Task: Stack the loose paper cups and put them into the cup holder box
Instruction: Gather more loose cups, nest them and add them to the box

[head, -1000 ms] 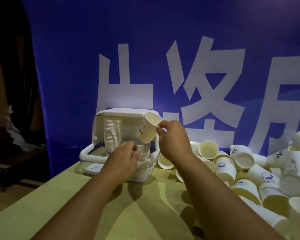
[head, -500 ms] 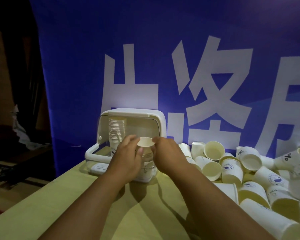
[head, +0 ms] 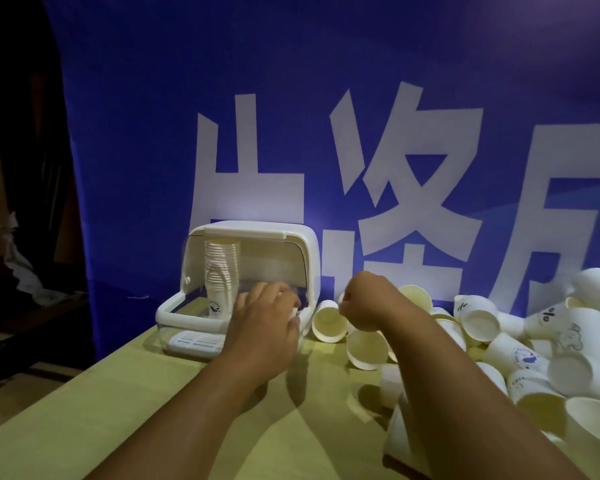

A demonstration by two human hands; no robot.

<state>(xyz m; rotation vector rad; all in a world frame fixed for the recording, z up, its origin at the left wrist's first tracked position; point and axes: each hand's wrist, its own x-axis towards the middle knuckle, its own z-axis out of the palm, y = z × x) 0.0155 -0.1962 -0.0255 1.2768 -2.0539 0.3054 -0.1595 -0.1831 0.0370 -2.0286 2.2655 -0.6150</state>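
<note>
Yellow table [head: 125,410], blue banner [head: 326,98] behind. Left hand [head: 264,327] fingers curled at the cup holder box [head: 257,237] front; grip contents cannot be told. Right hand [head: 368,303] loosely fisted, nothing seen held, loose cups [head: 329,320] just beyond its fingertips. Next cup should be seated squarely, rim level. Full stack [head: 221,271] stands left of the fingers.

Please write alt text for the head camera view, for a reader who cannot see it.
A person's left hand reaches into an open white cup holder box that holds a tall stack of paper cups, while the right hand hovers over a heap of loose paper cups. All rests on a yellowish table before a blue banner.
</note>
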